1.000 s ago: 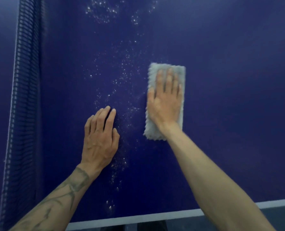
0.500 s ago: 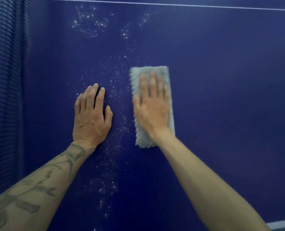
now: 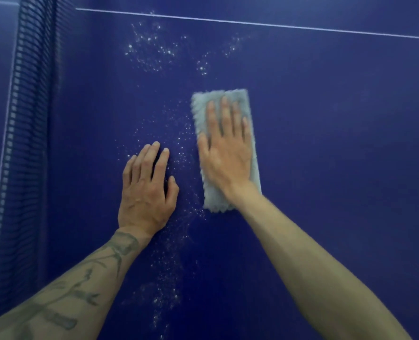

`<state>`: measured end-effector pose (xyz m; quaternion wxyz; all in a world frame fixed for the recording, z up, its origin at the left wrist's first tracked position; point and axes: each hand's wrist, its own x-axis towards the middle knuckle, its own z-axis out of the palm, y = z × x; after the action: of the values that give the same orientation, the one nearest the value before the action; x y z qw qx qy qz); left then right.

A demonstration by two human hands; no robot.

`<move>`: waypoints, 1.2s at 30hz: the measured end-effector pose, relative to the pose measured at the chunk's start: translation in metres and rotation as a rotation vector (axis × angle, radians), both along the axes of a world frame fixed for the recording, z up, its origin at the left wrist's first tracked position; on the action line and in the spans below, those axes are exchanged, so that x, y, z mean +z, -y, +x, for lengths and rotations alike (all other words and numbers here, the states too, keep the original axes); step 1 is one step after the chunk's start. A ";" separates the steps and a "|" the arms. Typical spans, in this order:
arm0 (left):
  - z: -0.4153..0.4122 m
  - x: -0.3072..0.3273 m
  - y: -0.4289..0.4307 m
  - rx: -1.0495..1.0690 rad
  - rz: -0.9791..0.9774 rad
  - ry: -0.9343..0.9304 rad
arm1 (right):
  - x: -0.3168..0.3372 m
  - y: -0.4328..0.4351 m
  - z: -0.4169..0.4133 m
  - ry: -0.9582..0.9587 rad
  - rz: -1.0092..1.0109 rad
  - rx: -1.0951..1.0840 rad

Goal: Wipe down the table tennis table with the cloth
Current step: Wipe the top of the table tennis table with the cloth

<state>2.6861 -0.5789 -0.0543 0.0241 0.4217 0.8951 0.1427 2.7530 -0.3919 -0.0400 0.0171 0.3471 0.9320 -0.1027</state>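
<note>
The cloth, pinned flat under the open right hand, has been slid left toward the white specks, which remain unwiped; the left hand lies flat, empty.

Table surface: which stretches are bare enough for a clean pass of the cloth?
Bare blue right of the cloth, below the white line. Crowded left: white specks, left hand flat between right hand and net.

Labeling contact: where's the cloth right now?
Head view, right of centre: the cloth lies flat on the blue table, pinned under the right hand, beside the left hand.
</note>
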 end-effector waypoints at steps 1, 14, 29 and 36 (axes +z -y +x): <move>0.000 0.000 0.000 -0.001 -0.003 -0.001 | 0.000 0.011 0.012 0.013 0.002 0.097; -0.002 -0.003 0.002 -0.003 -0.020 -0.011 | 0.002 -0.022 -0.041 0.002 0.006 0.100; -0.001 -0.005 0.002 0.004 -0.049 0.022 | 0.003 -0.065 -0.052 0.008 0.026 0.164; -0.001 -0.008 0.001 0.000 -0.055 0.024 | 0.006 -0.158 -0.061 0.039 0.017 -0.168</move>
<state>2.6849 -0.5795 -0.0618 0.0462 0.4193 0.8983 0.1232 2.6919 -0.2344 -0.0335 0.0236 0.4262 0.8999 -0.0891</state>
